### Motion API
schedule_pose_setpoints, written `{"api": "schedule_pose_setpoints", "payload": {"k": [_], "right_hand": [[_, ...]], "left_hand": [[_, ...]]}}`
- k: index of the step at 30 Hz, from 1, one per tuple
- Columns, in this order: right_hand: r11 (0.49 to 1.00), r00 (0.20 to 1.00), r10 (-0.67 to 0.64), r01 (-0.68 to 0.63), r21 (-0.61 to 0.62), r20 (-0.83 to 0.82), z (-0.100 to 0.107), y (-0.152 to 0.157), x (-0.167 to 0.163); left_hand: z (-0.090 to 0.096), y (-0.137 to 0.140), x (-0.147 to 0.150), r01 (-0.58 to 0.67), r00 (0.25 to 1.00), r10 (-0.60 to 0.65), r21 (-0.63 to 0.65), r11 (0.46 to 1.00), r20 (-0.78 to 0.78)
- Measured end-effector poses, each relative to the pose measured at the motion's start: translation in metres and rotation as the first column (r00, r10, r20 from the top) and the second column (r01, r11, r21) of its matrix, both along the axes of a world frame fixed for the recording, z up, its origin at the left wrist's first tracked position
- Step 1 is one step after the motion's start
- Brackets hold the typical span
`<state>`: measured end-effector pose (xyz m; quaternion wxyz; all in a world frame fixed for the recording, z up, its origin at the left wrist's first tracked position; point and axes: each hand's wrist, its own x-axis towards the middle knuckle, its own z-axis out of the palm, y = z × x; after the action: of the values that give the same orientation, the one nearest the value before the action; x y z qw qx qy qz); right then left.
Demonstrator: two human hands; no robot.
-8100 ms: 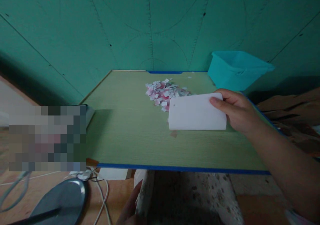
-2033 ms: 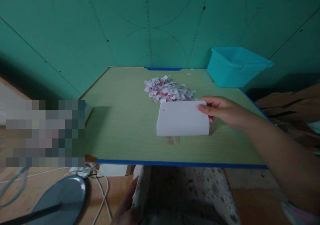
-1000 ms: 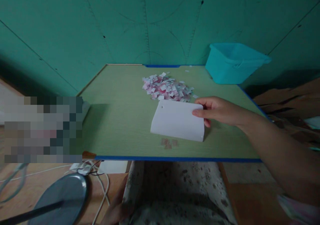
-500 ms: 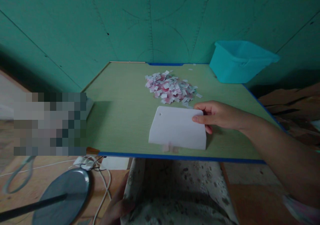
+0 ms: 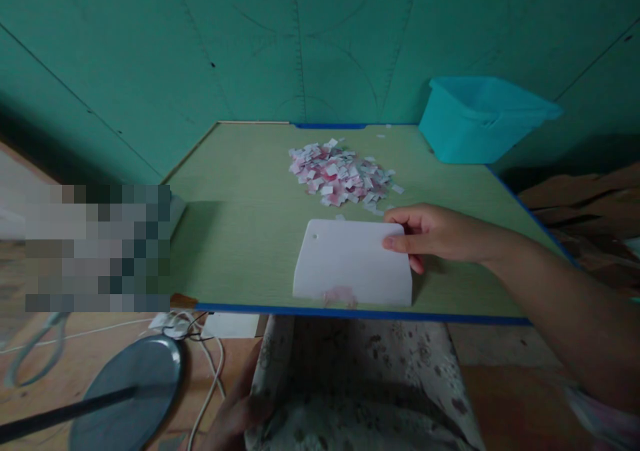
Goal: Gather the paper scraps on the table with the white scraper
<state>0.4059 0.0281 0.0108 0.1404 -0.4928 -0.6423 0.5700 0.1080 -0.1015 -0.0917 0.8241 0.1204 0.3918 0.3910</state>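
With the white plate [image 5: 345, 257] as the middle of a clock face and 12 toward the green wall [image 5: 250, 44], the right hand [image 5: 425, 237] comes in from 3 o'clock and grips the plate's right end, thumb on the upper face and fingers behind. The plate is tilted over the table [image 5: 240, 237], with a small hole in its upper left corner and its long lower side close to the blue edging [image 5: 450, 317] at 6 o'clock. A blurred pinkish patch [image 5: 340, 296] shows at that lower side. A loose heap of white and pink paper scraps [image 5: 345, 174] lies at 12 o'clock, apart from the plate, with a single scrap [image 5: 341, 217] just beyond the plate's far side. A turquoise bin [image 5: 475, 127] stands at 1 o'clock on the table's far right corner. The left hand [image 5: 237, 414] is low at 7 o'clock, below the table, beside the edge of a patterned cloth [image 5: 415, 364]; whether it holds that edge or is merely next to it, I cannot tell. A dark round base [image 5: 120, 404] sits on the floor at 8 o'clock, near white cables [image 5: 216, 371].
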Motion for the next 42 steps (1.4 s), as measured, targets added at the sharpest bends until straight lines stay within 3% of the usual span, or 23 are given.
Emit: {"api": "schedule_pose_setpoints", "payload": {"k": [7, 15, 24, 30, 34, 36, 38, 42], "right_hand": [[1.0, 0.999, 0.028, -0.028, -0.002, -0.016, 0.002, -0.003, -0.002], [1.0, 0.999, 0.018, -0.019, -0.018, -0.043, 0.006, -0.008, -0.002], [0.994, 0.995, 0.094, -0.095, -0.044, -0.025, 0.006, -0.012, -0.003], [0.997, 0.999, 0.005, -0.002, 0.077, -0.035, 0.013, -0.015, 0.001], [0.985, 0.994, -0.065, 0.078, 0.154, -0.087, 0.01, -0.011, 0.001], [0.956, 0.971, -0.168, 0.202, 0.211, -0.168, 0.008, -0.007, 0.001], [0.882, 0.904, -0.307, 0.387, 0.268, -0.296, 0.006, -0.003, 0.002], [0.607, 0.627, -0.505, 0.747, 0.273, -0.593, 0.008, 0.007, 0.01]], "left_hand": [[-0.003, -0.002, 0.003, -0.026, 0.997, 0.022, -0.044, 0.999, -0.076], [0.007, -0.001, 0.014, -0.059, 0.998, 0.06, -0.043, 0.997, 0.014], [-0.003, 0.001, 0.007, -0.053, 0.993, 0.045, -0.074, 0.996, -0.105], [-0.007, 0.001, 0.005, 0.079, 0.996, -0.079, 0.012, 0.997, -0.033], [-0.011, 0.0, 0.004, 0.086, 0.996, -0.086, 0.011, 0.996, -0.03], [-0.011, -0.001, 0.005, 0.059, 0.998, -0.06, -0.036, 0.998, -0.009], [-0.008, -0.003, 0.007, 0.003, 1.0, -0.002, -0.086, 0.996, 0.015], [-0.003, -0.005, 0.011, -0.062, 0.998, 0.061, -0.105, 0.993, -0.017]]}}
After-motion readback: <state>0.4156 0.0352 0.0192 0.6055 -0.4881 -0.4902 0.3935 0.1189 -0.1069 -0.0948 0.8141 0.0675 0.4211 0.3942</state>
